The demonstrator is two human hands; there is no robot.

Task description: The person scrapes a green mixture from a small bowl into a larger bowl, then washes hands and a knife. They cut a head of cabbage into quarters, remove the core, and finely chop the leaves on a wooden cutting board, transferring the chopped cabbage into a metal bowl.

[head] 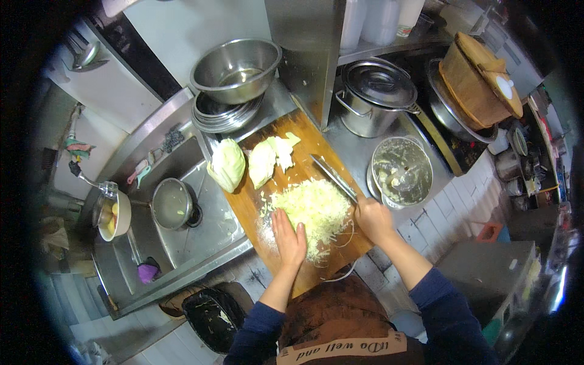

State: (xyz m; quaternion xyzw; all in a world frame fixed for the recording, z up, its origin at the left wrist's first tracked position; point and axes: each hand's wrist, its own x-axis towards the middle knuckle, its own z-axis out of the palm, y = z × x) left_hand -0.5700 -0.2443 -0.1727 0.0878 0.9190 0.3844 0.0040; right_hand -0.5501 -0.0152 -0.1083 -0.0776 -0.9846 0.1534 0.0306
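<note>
A heap of finely shredded cabbage [315, 210] lies on a wooden cutting board [273, 255]. My left hand [289, 239] rests flat against the heap's left edge, holding nothing, thumb apart from the other fingers. In my right hand [372, 219] is the handle of a kitchen knife [333, 175], its blade angled along the heap's upper right side. Past the heap, cut cabbage pieces [262, 164] sit on the board, and a larger piece of cabbage [228, 165] is at its left edge.
Left of the board is a steel sink [205, 248] with a pot of liquid [172, 204]. Steel basins [237, 68] stand stacked behind. To the right are a lidded stockpot [376, 98] and a steel bowl with food residue [401, 171]. A black-lined bin [212, 319] stands below.
</note>
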